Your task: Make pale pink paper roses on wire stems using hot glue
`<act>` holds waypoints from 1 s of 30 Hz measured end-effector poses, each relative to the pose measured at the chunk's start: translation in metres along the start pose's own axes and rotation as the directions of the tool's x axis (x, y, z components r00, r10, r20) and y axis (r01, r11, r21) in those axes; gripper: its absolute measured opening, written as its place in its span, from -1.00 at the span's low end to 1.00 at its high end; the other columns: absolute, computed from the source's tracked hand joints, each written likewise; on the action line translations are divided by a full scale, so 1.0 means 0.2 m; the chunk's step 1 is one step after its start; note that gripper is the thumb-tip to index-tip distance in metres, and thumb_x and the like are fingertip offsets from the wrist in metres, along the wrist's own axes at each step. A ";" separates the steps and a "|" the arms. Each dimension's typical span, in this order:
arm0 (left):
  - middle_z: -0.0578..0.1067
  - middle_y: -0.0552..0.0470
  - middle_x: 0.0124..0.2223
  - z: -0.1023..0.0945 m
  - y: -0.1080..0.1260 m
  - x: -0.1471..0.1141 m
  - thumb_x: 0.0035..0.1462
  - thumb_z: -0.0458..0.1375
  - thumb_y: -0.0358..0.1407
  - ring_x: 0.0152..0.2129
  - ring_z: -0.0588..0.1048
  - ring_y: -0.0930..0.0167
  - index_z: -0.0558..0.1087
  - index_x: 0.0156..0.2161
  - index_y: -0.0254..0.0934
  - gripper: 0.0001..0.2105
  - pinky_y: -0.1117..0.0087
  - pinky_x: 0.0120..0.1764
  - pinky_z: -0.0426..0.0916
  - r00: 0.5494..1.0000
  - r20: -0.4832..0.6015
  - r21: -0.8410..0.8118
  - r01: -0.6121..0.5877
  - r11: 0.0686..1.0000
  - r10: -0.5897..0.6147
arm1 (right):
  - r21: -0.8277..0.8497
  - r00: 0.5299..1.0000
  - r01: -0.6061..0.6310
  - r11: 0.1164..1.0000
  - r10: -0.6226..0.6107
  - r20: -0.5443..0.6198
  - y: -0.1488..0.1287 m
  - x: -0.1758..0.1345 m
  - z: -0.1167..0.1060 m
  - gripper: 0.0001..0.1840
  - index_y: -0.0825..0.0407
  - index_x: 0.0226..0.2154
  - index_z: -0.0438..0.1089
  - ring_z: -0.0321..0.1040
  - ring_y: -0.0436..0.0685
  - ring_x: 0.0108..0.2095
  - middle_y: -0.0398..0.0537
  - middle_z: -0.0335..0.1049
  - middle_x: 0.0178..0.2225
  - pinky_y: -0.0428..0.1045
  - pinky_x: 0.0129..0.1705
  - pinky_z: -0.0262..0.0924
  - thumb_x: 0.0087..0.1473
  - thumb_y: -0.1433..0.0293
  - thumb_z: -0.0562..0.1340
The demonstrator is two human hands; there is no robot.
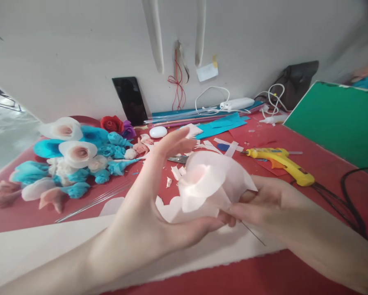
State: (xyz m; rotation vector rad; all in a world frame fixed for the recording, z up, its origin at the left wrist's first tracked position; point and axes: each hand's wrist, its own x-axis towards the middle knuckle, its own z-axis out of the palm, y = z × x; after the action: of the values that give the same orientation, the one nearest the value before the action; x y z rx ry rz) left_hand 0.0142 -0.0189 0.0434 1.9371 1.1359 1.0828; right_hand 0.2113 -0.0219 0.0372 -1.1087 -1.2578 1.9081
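Observation:
My right hand (pixel 273 205) pinches a pale pink paper flower (pixel 205 184) at its base, where the petals gather. A thin wire stem (pixel 254 234) sticks out below that grip, slanting down to the right. Beside the flower, my left hand (pixel 147 205) is spread, its thumb stretched toward the flower's base and its fingers raised on the far left side. Whether the left thumb touches the paper, I cannot tell. Under both hands lies a long cream paper strip (pixel 69 246), with cut petal shapes (pixel 174 209) partly hidden behind the left hand.
On the red table (pixel 264 270), finished blue and white paper flowers (pixel 79 153) crowd the left, near loose wires (pixel 94 200). A yellow glue gun (pixel 276 160) with a dark cable lies right. Behind are paper scraps, blue crepe paper (pixel 222 126), a phone (pixel 129 100) and a green board (pixel 337 123).

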 end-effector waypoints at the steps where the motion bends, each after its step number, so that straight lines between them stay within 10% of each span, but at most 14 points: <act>1: 0.18 0.18 0.22 0.00 0.00 0.00 -0.14 0.35 -0.21 0.18 0.14 0.25 0.07 0.16 0.11 -0.23 0.37 0.16 0.14 0.999 -0.032 -0.046 0.042 0.998 -0.044 | 0.018 1.000 0.007 1.000 -0.006 -0.021 0.00 0.00 0.00 -0.84 -0.08 -0.25 0.50 0.39 -0.11 -0.37 -0.19 0.51 -0.38 -0.31 -0.37 0.23 0.04 0.34 0.30; 8: 0.58 0.15 -0.23 0.08 -0.01 -0.03 -0.02 0.27 -0.20 -0.19 0.50 0.33 0.52 -0.26 -0.13 -0.83 0.43 -0.12 0.38 0.911 0.255 -0.398 0.404 0.824 -0.324 | 0.051 0.991 0.128 0.990 -0.126 -0.045 0.03 -0.01 0.02 -0.71 -0.20 -0.09 0.42 0.43 -0.10 -0.25 -0.23 0.50 -0.30 -0.32 -0.28 0.28 0.10 0.36 0.26; 22: 0.59 0.09 -0.31 0.13 -0.07 -0.10 -0.04 0.28 -0.16 -0.29 0.51 0.32 0.58 -0.37 -0.17 -0.84 0.43 -0.23 0.37 0.886 0.248 -0.576 0.459 0.676 -0.391 | -0.496 0.915 0.276 0.823 -0.383 -0.126 0.06 -0.06 0.05 -0.82 -0.15 -0.21 0.38 0.39 0.02 -0.37 -0.17 0.40 -0.39 -0.14 -0.33 0.36 0.09 0.29 0.15; 30: 0.55 0.10 -0.36 0.13 -0.07 -0.09 0.00 0.25 -0.18 -0.34 0.48 0.38 0.54 -0.41 -0.21 -0.86 0.47 -0.24 0.37 0.898 0.279 -0.567 0.440 0.696 -0.340 | -0.445 0.924 0.098 0.890 -0.247 -0.292 0.03 -0.06 0.09 -0.78 -0.01 -0.45 0.38 0.35 0.08 -0.51 -0.12 0.29 -0.56 -0.05 -0.43 0.37 -0.03 0.19 0.16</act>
State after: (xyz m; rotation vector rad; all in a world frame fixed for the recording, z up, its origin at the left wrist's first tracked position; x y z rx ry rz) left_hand 0.0261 -0.0323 0.0135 1.1604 0.8942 0.8962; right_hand 0.2011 -0.0421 0.0393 -1.4169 -1.5465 1.2636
